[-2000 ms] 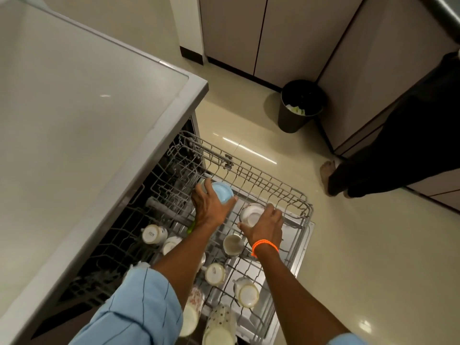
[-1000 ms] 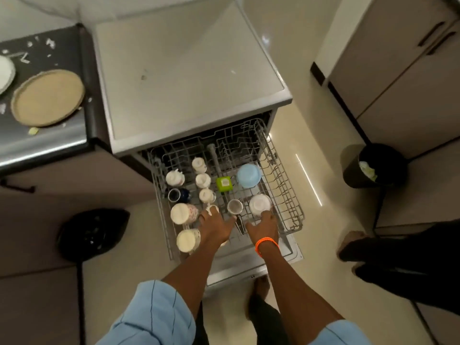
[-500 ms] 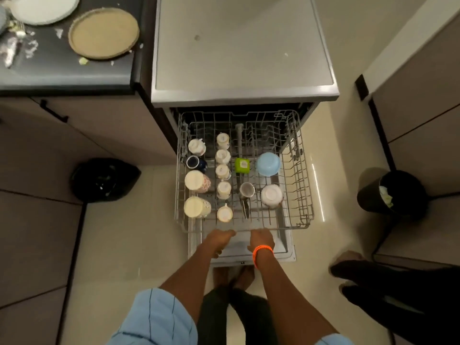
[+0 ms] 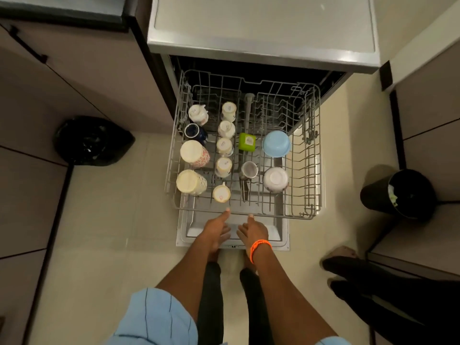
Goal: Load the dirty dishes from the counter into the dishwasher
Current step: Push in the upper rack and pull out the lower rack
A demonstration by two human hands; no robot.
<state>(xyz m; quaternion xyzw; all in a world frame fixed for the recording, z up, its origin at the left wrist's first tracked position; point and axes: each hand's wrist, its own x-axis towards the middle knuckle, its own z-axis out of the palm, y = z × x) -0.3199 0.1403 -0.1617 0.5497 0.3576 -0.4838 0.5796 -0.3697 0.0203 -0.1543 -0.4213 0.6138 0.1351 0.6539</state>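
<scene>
1. Step in hand, as judged: the rack (image 4: 308, 155) is pulled out at centre frame over the open door (image 4: 278, 235). It is part-filled, with its right third bare wire, so either more dishes go in or it gets pushed home. The counter is out of view, so whether dishes remain there cannot be told.
2. Left hand (image 4: 215, 229): lower centre, fingers straight, holding nothing, tip at the rack's front rail; whether it touches the rail is unclear.
3. Right hand (image 4: 252, 231): just beside the left, also slack and empty, fingertip at the same rail.
4. Rack contents, left to right: 4 mugs (image 4: 194, 153) down the left column; 5 small cups (image 4: 224, 166) in the next; a green tub (image 4: 247, 141) and steel cup (image 4: 249, 170); a blue bowl (image 4: 275, 143) and white bowl (image 4: 275, 179). All are upturned.
5. Bin (image 4: 398, 192): right edge, holding scraps.
</scene>
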